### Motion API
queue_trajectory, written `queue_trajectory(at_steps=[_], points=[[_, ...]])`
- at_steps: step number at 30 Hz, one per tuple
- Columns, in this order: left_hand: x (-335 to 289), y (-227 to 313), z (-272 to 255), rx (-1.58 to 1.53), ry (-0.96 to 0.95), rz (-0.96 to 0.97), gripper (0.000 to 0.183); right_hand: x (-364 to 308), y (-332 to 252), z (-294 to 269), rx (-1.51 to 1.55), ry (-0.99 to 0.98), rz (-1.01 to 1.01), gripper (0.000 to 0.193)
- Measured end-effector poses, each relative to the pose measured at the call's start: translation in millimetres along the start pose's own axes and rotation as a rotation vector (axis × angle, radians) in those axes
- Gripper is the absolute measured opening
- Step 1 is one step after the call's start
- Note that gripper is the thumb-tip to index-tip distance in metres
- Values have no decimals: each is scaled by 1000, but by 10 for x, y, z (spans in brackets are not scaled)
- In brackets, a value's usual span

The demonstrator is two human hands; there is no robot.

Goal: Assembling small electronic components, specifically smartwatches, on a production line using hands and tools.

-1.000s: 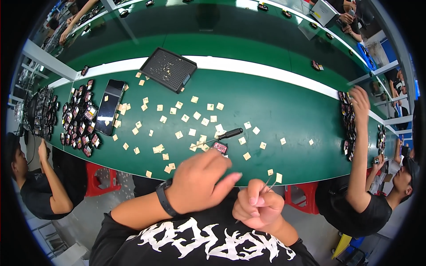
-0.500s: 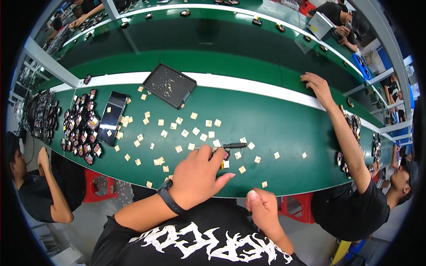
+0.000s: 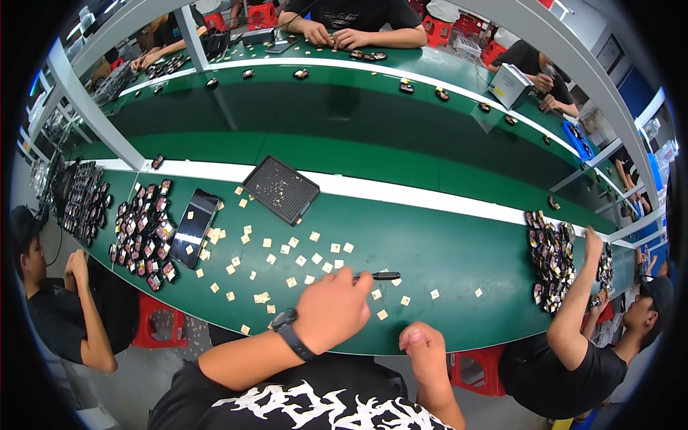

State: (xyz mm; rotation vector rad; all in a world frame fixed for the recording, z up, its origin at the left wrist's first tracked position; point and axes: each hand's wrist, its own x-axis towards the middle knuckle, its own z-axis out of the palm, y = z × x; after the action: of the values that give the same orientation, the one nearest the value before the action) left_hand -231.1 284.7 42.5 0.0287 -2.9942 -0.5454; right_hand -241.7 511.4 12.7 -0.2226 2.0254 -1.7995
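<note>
My left hand (image 3: 333, 309), with a dark band on its wrist, is closed over the green table (image 3: 466, 258). Its fingertips are at a thin screwdriver, whose black handle (image 3: 383, 276) juts out to the right; the rest of the tool is hidden. Near the table's front edge my right hand (image 3: 424, 342) is held closed, and anything inside it is hidden. Several small cream squares (image 3: 383, 314) lie scattered around and left of my left hand. The small black device seen earlier under that hand does not show now.
A black ribbed tray (image 3: 301, 190) with small bits lies beyond the squares. To the left are a dark phone (image 3: 190, 240) and a heap of small black devices (image 3: 143, 240). Another heap (image 3: 550, 261) stands right, near a co-worker's arm (image 3: 573, 308). White rail (image 3: 416, 197) borders the back.
The view has tilted up, so the table sits lower. My left hand and the screwdriver have shifted slightly right. The right-hand co-worker's arm has drawn back from the far strip, toward the right.
</note>
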Motion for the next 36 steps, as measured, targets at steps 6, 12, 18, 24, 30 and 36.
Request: queue_trajectory(at_steps=[6,12,18,24,30,36], points=[[-80,-411,-174,-1273,-280,-201,22,-33,-125,7,53,27,133,22],[-244,-416,-35,-2133,-280,-581,18,-50,-602,202,191,-204,194,20],[-293,-154,-127,-2142,-140,-504,36,-47,-542,392,165,-311,138,16],[-371,-90,-102,-1968,24,-516,39,32,-514,592,252,-375,242,17],[-373,-124,-91,-2082,79,-591,34,67,-474,708,424,-286,361,16],[-376,-83,-83,-2112,121,-472,23,163,-478,791,757,-292,508,12]])
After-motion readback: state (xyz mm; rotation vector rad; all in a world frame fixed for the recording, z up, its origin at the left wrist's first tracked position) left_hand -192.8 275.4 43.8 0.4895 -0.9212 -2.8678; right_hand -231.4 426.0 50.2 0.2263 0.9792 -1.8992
